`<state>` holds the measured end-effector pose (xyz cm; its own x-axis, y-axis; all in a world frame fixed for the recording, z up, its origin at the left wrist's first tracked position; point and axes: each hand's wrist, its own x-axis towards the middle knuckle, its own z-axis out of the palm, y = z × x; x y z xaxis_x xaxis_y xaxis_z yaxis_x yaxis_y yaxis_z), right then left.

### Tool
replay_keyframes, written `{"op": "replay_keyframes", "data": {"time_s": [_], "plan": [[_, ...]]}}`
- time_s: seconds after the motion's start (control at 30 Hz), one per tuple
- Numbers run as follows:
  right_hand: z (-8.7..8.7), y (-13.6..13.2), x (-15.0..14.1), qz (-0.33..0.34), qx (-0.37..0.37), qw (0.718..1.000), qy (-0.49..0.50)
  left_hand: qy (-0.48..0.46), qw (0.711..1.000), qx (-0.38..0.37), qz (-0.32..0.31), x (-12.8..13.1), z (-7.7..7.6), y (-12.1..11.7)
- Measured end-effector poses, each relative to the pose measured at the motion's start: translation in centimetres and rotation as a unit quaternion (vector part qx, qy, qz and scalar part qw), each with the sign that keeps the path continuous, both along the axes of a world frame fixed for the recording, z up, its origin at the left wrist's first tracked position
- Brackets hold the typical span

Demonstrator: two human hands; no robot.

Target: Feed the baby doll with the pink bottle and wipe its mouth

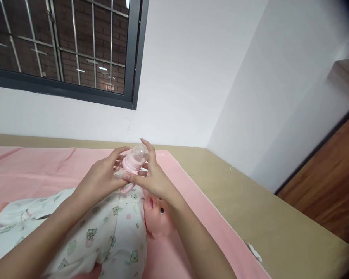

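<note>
Head view, with the doll [116, 228] as landmark; entries run left to right. A barred window [132, 58] is set in the wall beyond the doll's leg end. The doll, apparently on its back, lies on a pink cloth [197, 209], presumably spread to cover the tabletop [215, 182]. Left hand [103, 174], above the doll's upper body, is curled about the lower part of a baby bottle [130, 164], likely to steady it. Bottle is tilted over the doll's chest, clear dome [140, 153] up and away from the doll's legs, pink handle [128, 188] hanging below. Right hand [154, 176] closes on the other side, thumb near the collar, a finger along the dome; the split grip probably stops the bottle rolling or slipping. The right forearm partly covers the doll's head. Further right of the doll: bare tabletop, a small white item [255, 252] at the cloth's edge, purpose unclear, then a wooden panel [322, 186].
</note>
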<state>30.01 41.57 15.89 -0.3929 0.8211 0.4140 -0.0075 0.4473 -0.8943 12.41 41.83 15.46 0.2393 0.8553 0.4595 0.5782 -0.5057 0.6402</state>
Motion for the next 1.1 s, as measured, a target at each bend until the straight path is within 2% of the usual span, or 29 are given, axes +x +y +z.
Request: {"op": "replay_keyframes", "data": {"time_s": [0.13, 0.27, 0.47, 0.63, 0.73, 0.87, 1.0, 1.1], "plan": [[-0.4, 0.1, -0.8, -0.044, -0.009, 0.999, 0.022, 0.041, 0.999, 0.024, 0.024, 0.5, -0.2, -0.2], [-0.5, 0.0, -1.1, -0.052, -0.012, 0.998, 0.040, 0.059, 0.997, 0.031, 0.037, 0.9, -0.4, -0.3], [-0.4, -0.1, -0.8, -0.076, 0.012, 0.996, 0.038, 0.045, 0.997, 0.055, 0.027, 1.2, -0.8, -0.2], [0.4, -0.3, 0.0, -0.106, 0.025, 0.993, 0.038, 0.014, 0.998, 0.059, 0.011, 1.3, -0.8, -0.4], [0.8, 0.3, 1.1, -0.152, 0.049, 0.987, 0.027, 0.028, 0.997, 0.060, 0.033, 1.3, -0.8, -0.5], [0.8, 2.4, 3.6, -0.229, 0.088, 0.969, 0.025, 0.059, 0.996, 0.038, 0.055, 1.1, -0.7, -0.6], [0.1, 5.1, 6.9, -0.338, 0.110, 0.935, -0.001, 0.130, 0.991, -0.021, 0.035, 1.1, 0.6, -1.0], [-1.3, 7.1, 9.5, -0.423, 0.102, 0.899, -0.039, 0.172, 0.984, -0.053, -0.011, 1.5, 1.5, -2.6]]}}
